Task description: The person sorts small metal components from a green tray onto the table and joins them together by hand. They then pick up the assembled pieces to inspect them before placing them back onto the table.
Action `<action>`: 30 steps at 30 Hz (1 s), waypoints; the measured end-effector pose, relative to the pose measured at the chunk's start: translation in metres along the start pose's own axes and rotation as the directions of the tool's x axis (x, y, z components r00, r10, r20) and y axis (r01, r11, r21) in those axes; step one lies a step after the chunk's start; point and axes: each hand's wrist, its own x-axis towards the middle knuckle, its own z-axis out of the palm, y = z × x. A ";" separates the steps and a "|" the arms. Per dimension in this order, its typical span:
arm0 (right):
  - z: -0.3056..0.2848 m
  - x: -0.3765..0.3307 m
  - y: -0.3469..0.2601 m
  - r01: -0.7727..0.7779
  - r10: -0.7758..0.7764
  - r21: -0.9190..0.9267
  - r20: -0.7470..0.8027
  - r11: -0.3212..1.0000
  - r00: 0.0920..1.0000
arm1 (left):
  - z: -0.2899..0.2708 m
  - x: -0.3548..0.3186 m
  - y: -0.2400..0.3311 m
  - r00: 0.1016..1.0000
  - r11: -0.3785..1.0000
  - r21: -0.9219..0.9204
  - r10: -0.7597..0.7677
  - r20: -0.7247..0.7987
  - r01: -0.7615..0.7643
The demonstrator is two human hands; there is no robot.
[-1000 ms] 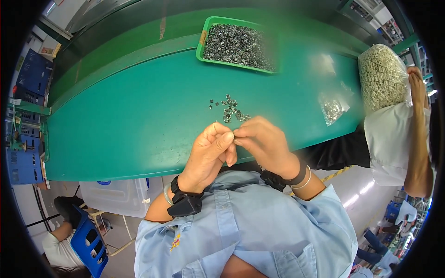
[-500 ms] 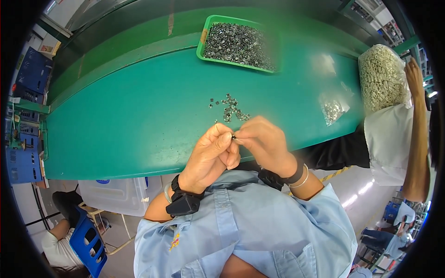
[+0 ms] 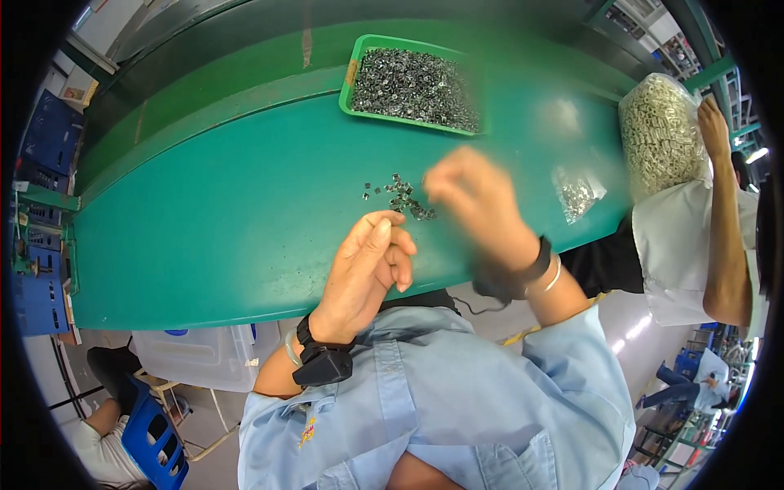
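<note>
My left hand (image 3: 367, 265) is raised over the near edge of the green table (image 3: 220, 237). Its thumb presses near the tip of the index finger, and the other fingers curl inward. Whatever may be between them is hidden. My right hand (image 3: 478, 200) hovers to the right of a small loose pile of shiny square metal pieces (image 3: 402, 194), apart from my left hand. Motion smears its fingers, so I cannot tell whether it holds anything. Several single pieces lie just left of the pile.
Farther back, a green tray (image 3: 346, 91) is filled with similar small metal pieces. Small clear bags (image 3: 578, 194) of parts lie at the right. Beyond them a large clear bag (image 3: 663, 135) of pale parts stands beside a co-worker's arm (image 3: 725, 220). A clear plastic box (image 3: 196, 355) sits below the table's left edge.
My hands were together, pinching a small dark piece between their fingertips. My right hand has since moved away, up and to the right. The left hand has hardly moved.
</note>
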 end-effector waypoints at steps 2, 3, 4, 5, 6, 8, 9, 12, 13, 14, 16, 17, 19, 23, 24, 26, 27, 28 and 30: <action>-0.013 0.029 0.015 -0.042 0.040 -0.033 -0.040 0.999 0.998 | -0.003 -0.002 0.003 1.000 1.000 -0.007 0.002 -0.031 -0.002; -0.018 0.040 0.020 -0.084 0.079 -0.059 -0.081 0.995 0.994 | -0.004 -0.003 0.004 1.000 1.000 -0.010 0.001 -0.025 -0.002; -0.019 0.047 0.024 -0.081 0.075 -0.063 -0.080 0.995 0.994 | -0.006 -0.003 0.004 1.000 1.000 -0.023 -0.009 -0.002 0.009; -0.020 0.053 0.030 0.016 -0.016 -0.156 -0.001 0.988 1.000 | -0.009 -0.003 0.004 1.000 0.999 -0.036 -0.020 0.020 0.021; -0.020 0.057 0.034 0.118 -0.100 -0.239 0.086 0.964 0.991 | -0.010 -0.002 0.004 0.999 0.998 -0.048 -0.030 0.044 0.032; -0.014 0.060 0.033 0.225 -0.174 -0.307 0.187 0.925 0.967 | -0.014 -0.004 0.004 0.998 0.997 -0.063 -0.035 0.048 0.038; -0.008 0.059 0.032 0.252 -0.163 -0.296 0.296 0.921 0.941 | -0.016 -0.004 0.003 0.998 0.996 -0.074 -0.045 0.054 0.049; 0.001 0.058 0.029 0.300 -0.135 -0.267 0.500 0.916 0.855 | -0.019 -0.003 0.003 0.996 0.994 -0.089 -0.058 0.064 0.064; 0.002 0.057 0.032 0.296 -0.120 -0.271 0.517 0.916 0.847 | -0.019 -0.003 0.003 0.996 0.993 -0.092 -0.063 0.069 0.069; 0.002 0.055 0.035 0.291 -0.106 -0.276 0.533 0.916 0.840 | -0.019 -0.002 0.003 0.995 0.993 -0.093 -0.068 0.075 0.075; 0.000 0.052 0.037 0.283 -0.088 -0.285 0.545 0.916 0.834 | -0.019 -0.003 0.004 0.995 0.994 -0.079 -0.072 0.070 0.078; -0.001 0.050 0.035 0.221 -0.051 -0.273 0.518 0.936 0.854 | -0.018 -0.003 0.003 0.996 0.995 -0.069 -0.070 0.059 0.074; -0.004 0.042 0.031 0.094 0.030 -0.243 0.461 0.965 0.887 | -0.017 -0.002 0.004 0.996 0.996 -0.059 -0.070 0.050 0.073; -0.007 0.022 0.017 0.084 -0.046 -0.117 0.294 0.990 0.955 | -0.012 0.001 0.006 1.000 0.999 0.052 -0.014 -0.008 0.015; -0.006 0.017 0.014 0.083 -0.046 -0.117 0.292 0.990 0.955 | -0.008 0.003 0.007 0.999 0.996 0.083 -0.009 -0.032 0.012; -0.002 0.007 0.009 0.105 -0.089 -0.069 0.200 0.992 0.976 | 0.001 0.007 0.007 0.997 0.989 0.146 0.005 -0.082 0.007; 0.001 0.003 0.007 0.119 -0.111 -0.043 0.153 0.992 0.982 | 0.002 0.009 0.007 0.996 0.989 0.149 0.005 -0.086 0.008; 0.003 0.000 0.005 0.119 -0.112 -0.037 0.151 0.992 0.982 | 0.004 0.011 0.006 0.997 0.984 0.178 0.023 -0.079 -0.008; 0.006 -0.005 0.002 0.184 -0.174 -0.078 0.121 0.980 0.977 | 0.006 0.014 0.005 0.996 0.971 0.234 0.057 -0.065 -0.040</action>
